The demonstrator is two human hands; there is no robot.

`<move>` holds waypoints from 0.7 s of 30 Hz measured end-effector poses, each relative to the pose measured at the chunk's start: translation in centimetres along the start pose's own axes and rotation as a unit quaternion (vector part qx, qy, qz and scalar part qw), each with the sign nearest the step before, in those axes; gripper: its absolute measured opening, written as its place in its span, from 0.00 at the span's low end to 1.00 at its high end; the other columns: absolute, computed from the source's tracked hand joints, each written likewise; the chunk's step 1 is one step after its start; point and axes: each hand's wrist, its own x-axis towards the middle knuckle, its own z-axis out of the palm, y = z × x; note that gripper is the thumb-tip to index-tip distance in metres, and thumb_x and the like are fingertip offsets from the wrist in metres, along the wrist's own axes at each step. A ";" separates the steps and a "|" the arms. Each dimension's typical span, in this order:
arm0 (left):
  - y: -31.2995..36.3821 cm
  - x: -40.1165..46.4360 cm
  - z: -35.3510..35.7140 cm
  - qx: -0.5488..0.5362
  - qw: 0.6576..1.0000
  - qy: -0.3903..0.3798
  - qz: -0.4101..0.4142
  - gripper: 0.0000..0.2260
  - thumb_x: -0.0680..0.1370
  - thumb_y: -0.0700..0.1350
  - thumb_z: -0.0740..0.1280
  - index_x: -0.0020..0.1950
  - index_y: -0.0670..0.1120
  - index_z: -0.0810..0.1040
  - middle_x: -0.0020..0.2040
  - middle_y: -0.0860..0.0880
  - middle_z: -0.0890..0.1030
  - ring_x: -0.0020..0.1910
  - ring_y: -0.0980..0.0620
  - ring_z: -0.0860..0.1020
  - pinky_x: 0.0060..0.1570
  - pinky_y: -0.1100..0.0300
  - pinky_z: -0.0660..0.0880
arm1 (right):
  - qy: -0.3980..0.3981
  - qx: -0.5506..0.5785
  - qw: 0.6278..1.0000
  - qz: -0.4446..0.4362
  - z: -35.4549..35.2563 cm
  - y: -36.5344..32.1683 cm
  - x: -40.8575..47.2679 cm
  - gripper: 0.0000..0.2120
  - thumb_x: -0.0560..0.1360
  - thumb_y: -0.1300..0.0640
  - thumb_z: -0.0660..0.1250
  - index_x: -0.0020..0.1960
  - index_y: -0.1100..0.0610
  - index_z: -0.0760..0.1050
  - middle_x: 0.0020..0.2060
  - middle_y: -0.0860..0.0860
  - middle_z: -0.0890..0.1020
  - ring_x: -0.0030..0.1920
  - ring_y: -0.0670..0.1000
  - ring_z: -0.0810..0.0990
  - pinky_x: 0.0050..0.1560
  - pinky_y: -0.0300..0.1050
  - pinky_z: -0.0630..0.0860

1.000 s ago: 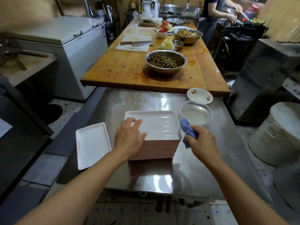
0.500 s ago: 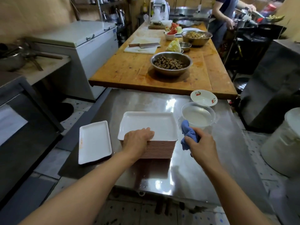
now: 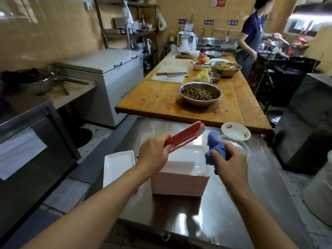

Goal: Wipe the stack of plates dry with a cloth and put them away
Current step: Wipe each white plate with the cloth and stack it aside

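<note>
A tall stack of square plates (image 3: pixel 180 184), white on top with pink-red edges, stands on the steel table (image 3: pixel 224 209). My left hand (image 3: pixel 153 154) grips one plate (image 3: pixel 185 136) by its near edge and holds it tilted above the stack, red underside showing. My right hand (image 3: pixel 231 164) is closed around a crumpled blue cloth (image 3: pixel 214 150), just right of the lifted plate and apart from it. A single white plate (image 3: pixel 119 167) lies flat to the left of the stack.
A clear plastic bowl (image 3: pixel 239 146) and a small patterned saucer (image 3: pixel 235 131) sit behind my right hand. Beyond is a wooden table (image 3: pixel 161 103) with a steel bowl of food (image 3: pixel 200 93). A person (image 3: pixel 251 38) works at the far right. A white bucket (image 3: pixel 321 191) stands right.
My left hand has lifted the top plate off the stack and tilted it upward. My right hand with the cloth has risen toward it. The camera has tipped up.
</note>
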 end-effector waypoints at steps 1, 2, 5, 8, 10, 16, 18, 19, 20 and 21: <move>-0.1 -0.1 -1.1 -0.054 0.998 0.011 -0.016 0.06 0.77 0.42 0.65 0.53 0.46 0.77 0.44 0.47 0.82 0.44 0.44 0.79 0.42 0.49 0.76 | 0.002 0.008 1.000 -0.015 0.5 -1.1 0.0 0.11 0.74 0.59 0.68 0.54 0.48 0.77 0.37 0.42 0.80 0.39 0.47 0.80 0.39 0.45 0.79; -0.4 -0.2 -2.3 -0.101 0.994 0.027 -0.032 0.05 0.77 0.41 0.65 0.51 0.46 0.77 0.43 0.48 0.82 0.43 0.46 0.79 0.44 0.49 0.77 | 0.002 0.019 0.999 -0.030 1.1 -2.2 0.0 0.12 0.74 0.60 0.67 0.55 0.47 0.76 0.37 0.42 0.81 0.40 0.46 0.81 0.41 0.45 0.80; -1.3 -0.9 -5.3 -0.223 0.969 0.045 -0.099 0.06 0.78 0.39 0.64 0.49 0.50 0.76 0.43 0.52 0.81 0.44 0.53 0.80 0.46 0.53 0.78 | -0.012 0.039 0.995 -0.086 3.5 -5.4 -0.4 0.16 0.74 0.63 0.67 0.59 0.51 0.76 0.47 0.47 0.82 0.48 0.45 0.80 0.51 0.41 0.78; -2.4 -1.9 -7.7 -0.342 0.922 0.036 -0.176 0.08 0.80 0.40 0.62 0.50 0.53 0.76 0.47 0.50 0.82 0.47 0.52 0.81 0.43 0.58 0.77 | -0.034 0.024 0.986 -0.162 6.3 -8.5 -1.0 0.19 0.74 0.65 0.67 0.64 0.57 0.74 0.60 0.51 0.78 0.59 0.45 0.76 0.60 0.38 0.74; -3.0 -2.5 -8.8 -0.393 0.896 0.040 -0.203 0.08 0.80 0.39 0.61 0.52 0.51 0.76 0.49 0.48 0.82 0.47 0.51 0.82 0.43 0.57 0.78 | -0.045 -0.008 0.973 -0.227 8.2 -10.3 -1.1 0.21 0.73 0.66 0.68 0.66 0.61 0.72 0.64 0.54 0.75 0.64 0.49 0.73 0.65 0.39 0.69; -4.1 -3.9 -11.4 -0.495 0.848 0.029 -0.188 0.06 0.80 0.37 0.60 0.55 0.44 0.74 0.45 0.45 0.83 0.44 0.48 0.82 0.46 0.55 0.80 | -0.104 -0.174 0.911 -0.358 12.8 -13.7 -1.4 0.21 0.79 0.54 0.58 0.71 0.57 0.67 0.71 0.57 0.65 0.71 0.56 0.64 0.67 0.47 0.64; -4.3 -4.3 -12.0 -0.518 0.835 0.020 -0.182 0.06 0.80 0.37 0.60 0.56 0.42 0.73 0.44 0.45 0.83 0.42 0.49 0.82 0.44 0.55 0.81 | -0.083 -0.202 0.897 -0.385 13.6 -14.5 -1.0 0.21 0.79 0.55 0.56 0.71 0.57 0.67 0.68 0.58 0.68 0.68 0.59 0.66 0.66 0.53 0.65; -4.3 -4.5 -12.1 -0.533 0.826 0.020 -0.181 0.06 0.80 0.36 0.60 0.56 0.41 0.73 0.43 0.44 0.83 0.41 0.48 0.82 0.43 0.55 0.81 | -0.078 -0.221 0.889 -0.395 13.9 -14.7 -0.8 0.21 0.79 0.55 0.56 0.71 0.56 0.66 0.68 0.58 0.69 0.67 0.59 0.66 0.67 0.53 0.64; -4.2 -4.6 -12.2 -0.549 0.816 0.023 -0.181 0.06 0.80 0.36 0.60 0.56 0.40 0.72 0.43 0.43 0.82 0.40 0.48 0.82 0.43 0.55 0.80 | -0.078 -0.236 0.882 -0.400 14.2 -14.8 -0.6 0.21 0.79 0.54 0.56 0.72 0.55 0.65 0.67 0.57 0.69 0.67 0.59 0.66 0.67 0.54 0.63; -4.2 -4.6 -12.2 -0.559 0.808 0.029 -0.181 0.06 0.79 0.35 0.60 0.56 0.40 0.72 0.43 0.42 0.82 0.39 0.48 0.81 0.42 0.55 0.80 | -0.079 -0.248 0.878 -0.403 14.4 -14.8 -0.5 0.22 0.79 0.53 0.55 0.72 0.55 0.65 0.67 0.57 0.69 0.67 0.58 0.66 0.68 0.54 0.61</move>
